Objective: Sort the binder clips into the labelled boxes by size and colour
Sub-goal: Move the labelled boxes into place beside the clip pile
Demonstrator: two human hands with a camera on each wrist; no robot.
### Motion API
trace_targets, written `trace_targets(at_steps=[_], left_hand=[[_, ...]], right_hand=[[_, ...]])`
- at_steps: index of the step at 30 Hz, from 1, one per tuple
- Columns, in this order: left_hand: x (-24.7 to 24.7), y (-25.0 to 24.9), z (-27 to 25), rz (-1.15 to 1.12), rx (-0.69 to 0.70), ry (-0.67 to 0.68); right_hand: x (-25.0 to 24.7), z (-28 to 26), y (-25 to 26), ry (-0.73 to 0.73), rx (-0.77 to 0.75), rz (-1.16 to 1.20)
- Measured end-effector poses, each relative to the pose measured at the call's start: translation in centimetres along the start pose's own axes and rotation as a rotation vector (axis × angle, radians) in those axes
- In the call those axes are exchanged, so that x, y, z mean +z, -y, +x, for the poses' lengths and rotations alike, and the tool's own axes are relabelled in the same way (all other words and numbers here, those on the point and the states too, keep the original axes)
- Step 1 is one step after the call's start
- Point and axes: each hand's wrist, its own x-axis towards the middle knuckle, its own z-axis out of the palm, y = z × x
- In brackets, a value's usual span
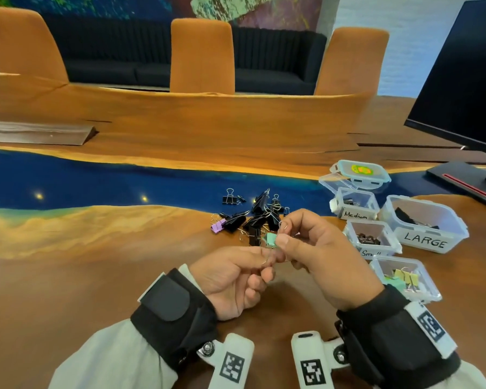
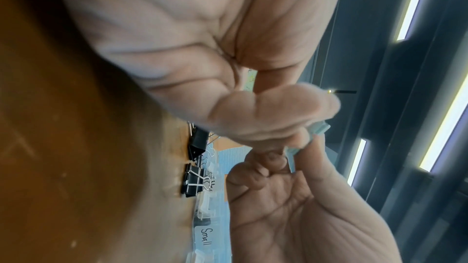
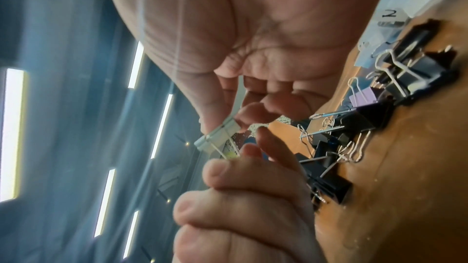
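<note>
A small mint-green binder clip (image 1: pixel 270 238) hangs above the table between both hands. My left hand (image 1: pixel 267 258) pinches one of its wire handles from below. My right hand (image 1: pixel 281 237) pinches the clip from the right, thumb on its green body. The right wrist view shows the green clip (image 3: pixel 218 137) between the right hand (image 3: pixel 235 120) and the left hand (image 3: pixel 244 157). The left wrist view shows only an edge of the clip (image 2: pixel 319 127). Behind the hands lies a pile of black clips (image 1: pixel 257 216) with a purple clip (image 1: pixel 217 226) at its left.
Four open clear boxes stand to the right: Medium (image 1: pixel 355 215), LARGE (image 1: pixel 425 242), Small (image 1: pixel 371 252), and a near box (image 1: pixel 429 287) holding yellow and green clips. A lid (image 1: pixel 362 171) lies behind them. A monitor (image 1: pixel 466 80) stands at the far right.
</note>
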Motion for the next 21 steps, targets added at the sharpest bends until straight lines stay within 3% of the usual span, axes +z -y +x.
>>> trace_targets(at_steps=[5, 11, 17, 21], left_hand=[[-0.1, 0.0, -0.2, 0.046, 0.052, 0.086], [-0.4, 0.0, 0.4, -0.063, 0.241, 0.019], [0.0, 0.0, 0.3, -0.023, 0.306, -0.038], [-0.1, 0.1, 0.5, -0.045, 0.308, -0.043]], right_hand=[[-0.2, 0.2, -0.4, -0.051, 0.021, -0.001], [-0.1, 0.3, -1.2, -0.001, 0.102, 0.059], [0.1, 0.6, -1.6, -0.011, 0.159, 0.183], [0.1, 0.5, -2.1, -0.057, 0.115, 0.177]])
